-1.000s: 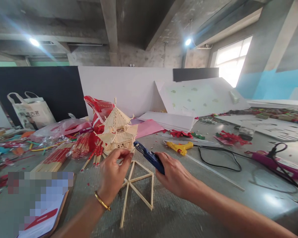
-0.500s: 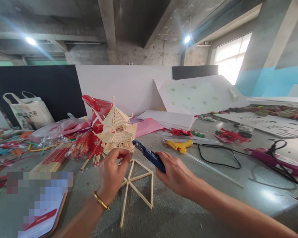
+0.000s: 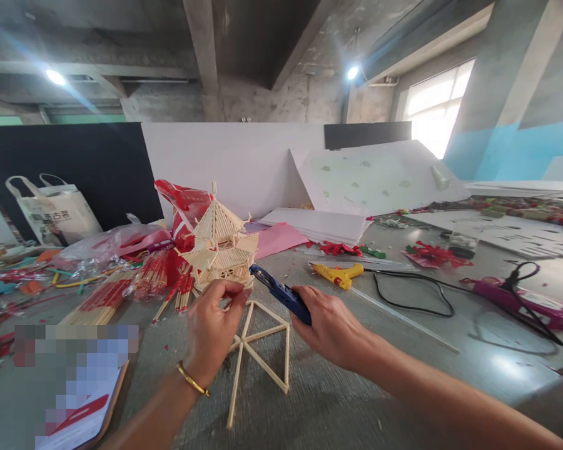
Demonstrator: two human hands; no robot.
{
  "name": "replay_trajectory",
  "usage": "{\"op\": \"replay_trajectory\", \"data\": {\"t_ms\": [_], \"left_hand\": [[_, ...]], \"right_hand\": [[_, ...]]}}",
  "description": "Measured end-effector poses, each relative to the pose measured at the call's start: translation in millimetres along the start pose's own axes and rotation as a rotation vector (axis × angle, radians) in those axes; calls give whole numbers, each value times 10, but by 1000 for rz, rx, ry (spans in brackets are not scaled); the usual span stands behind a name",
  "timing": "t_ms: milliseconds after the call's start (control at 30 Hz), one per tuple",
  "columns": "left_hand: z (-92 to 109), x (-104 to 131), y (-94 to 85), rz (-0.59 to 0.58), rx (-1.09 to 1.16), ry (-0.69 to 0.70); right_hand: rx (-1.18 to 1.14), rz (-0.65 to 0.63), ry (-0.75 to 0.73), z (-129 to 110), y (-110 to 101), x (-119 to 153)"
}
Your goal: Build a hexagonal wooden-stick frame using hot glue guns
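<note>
My right hand (image 3: 331, 325) is wrapped round a blue hand tool that looks like cutting pliers (image 3: 281, 294), its tip pointing up and left. Close to that tip, my left hand (image 3: 218, 322) has thumb and forefinger pinched together; whatever lies between them is too small to make out. Below both hands, a flat frame of wooden sticks (image 3: 265, 334) rests on the table, spokes meeting at one point and partly hidden by the left hand. Just behind stands a small pagoda model (image 3: 223, 240) built of the same pale sticks.
A yellow glue gun (image 3: 340, 275) with a black cord lies to the right, near a magenta power strip (image 3: 520, 300). Bundled sticks (image 3: 98, 297) and plastic bags (image 3: 117, 240) crowd the left. A phone-like object (image 3: 89, 406), partly blurred out, sits front left. White boards (image 3: 319, 225) lie behind.
Almost nothing differs. Both hands and the pliers keep their place by the pagoda model, and the view shifts very slightly.
</note>
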State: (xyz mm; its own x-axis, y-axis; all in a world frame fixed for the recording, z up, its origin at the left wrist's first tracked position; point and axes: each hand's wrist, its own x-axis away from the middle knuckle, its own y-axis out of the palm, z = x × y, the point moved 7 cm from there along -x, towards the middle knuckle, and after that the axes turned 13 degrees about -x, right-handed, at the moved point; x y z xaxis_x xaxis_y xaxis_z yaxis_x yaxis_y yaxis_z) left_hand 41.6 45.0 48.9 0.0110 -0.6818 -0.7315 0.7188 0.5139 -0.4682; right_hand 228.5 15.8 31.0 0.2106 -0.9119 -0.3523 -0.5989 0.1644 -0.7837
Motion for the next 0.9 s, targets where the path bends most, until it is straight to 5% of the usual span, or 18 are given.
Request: {"op": "replay_trajectory", "data": {"t_ms": [900], "left_hand": [[121,-66,-16,-26,-187,87]], "right_hand": [[-70,-37,4,6,-6,-36]]}}
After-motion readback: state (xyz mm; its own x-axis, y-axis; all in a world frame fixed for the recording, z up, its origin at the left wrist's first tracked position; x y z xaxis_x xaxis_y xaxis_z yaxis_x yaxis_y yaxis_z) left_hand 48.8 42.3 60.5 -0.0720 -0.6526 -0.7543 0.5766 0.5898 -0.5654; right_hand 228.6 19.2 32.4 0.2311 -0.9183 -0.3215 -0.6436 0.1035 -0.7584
